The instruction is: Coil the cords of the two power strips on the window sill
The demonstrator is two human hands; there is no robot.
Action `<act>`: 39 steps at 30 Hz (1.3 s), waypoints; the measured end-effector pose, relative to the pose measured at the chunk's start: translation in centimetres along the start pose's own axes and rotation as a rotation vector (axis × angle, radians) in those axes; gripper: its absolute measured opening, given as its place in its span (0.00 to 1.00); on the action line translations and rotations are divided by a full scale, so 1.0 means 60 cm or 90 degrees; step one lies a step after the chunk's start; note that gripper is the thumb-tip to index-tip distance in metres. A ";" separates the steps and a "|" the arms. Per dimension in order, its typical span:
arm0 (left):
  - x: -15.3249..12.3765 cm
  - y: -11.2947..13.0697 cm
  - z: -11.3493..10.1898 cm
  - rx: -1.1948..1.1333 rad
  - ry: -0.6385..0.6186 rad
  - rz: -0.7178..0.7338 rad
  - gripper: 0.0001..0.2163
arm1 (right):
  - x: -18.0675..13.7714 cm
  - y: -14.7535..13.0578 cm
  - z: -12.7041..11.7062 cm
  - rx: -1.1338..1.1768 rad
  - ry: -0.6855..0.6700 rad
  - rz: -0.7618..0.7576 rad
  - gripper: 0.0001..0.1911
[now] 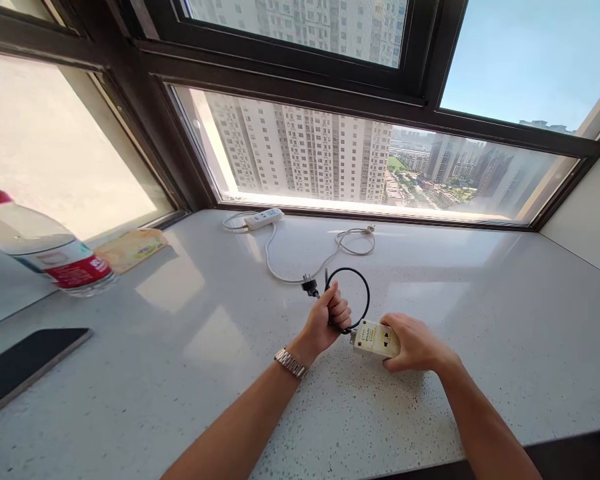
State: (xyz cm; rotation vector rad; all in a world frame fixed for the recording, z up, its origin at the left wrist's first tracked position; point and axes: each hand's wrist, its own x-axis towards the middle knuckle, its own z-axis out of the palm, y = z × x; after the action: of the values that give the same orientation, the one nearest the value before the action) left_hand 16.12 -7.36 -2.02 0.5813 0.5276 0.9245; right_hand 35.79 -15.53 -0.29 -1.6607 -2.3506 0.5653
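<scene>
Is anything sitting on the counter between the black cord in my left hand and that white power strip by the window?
Only the white cable and its plug lie between the left hand gripping the black cord and the white power strip. No other item stands there.

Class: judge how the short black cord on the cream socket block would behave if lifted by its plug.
The black cord holds a springy loop, so probably semi-stiff. The cream socket block would likely dangle and swing. The left hand grips the cord easily, suggesting it isn't slippery.
</scene>
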 end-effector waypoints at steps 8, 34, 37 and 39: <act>0.007 0.026 -0.036 0.360 0.321 0.001 0.14 | 0.000 0.021 0.000 0.017 0.034 0.021 0.26; 0.031 -0.025 -0.082 1.217 0.105 0.489 0.34 | 0.007 0.007 0.017 -0.018 0.032 -0.111 0.29; 0.036 -0.028 -0.077 1.247 0.024 0.423 0.29 | 0.007 0.009 0.016 -0.022 0.030 -0.114 0.30; 0.038 -0.030 -0.071 1.276 0.030 0.369 0.26 | 0.006 0.010 0.013 -0.013 0.025 -0.109 0.30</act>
State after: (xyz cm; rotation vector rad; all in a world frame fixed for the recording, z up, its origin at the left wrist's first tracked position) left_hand 15.54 -5.27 -6.67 2.6076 1.3059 0.6450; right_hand 35.88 -15.16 -1.26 -1.4463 -2.4456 0.4738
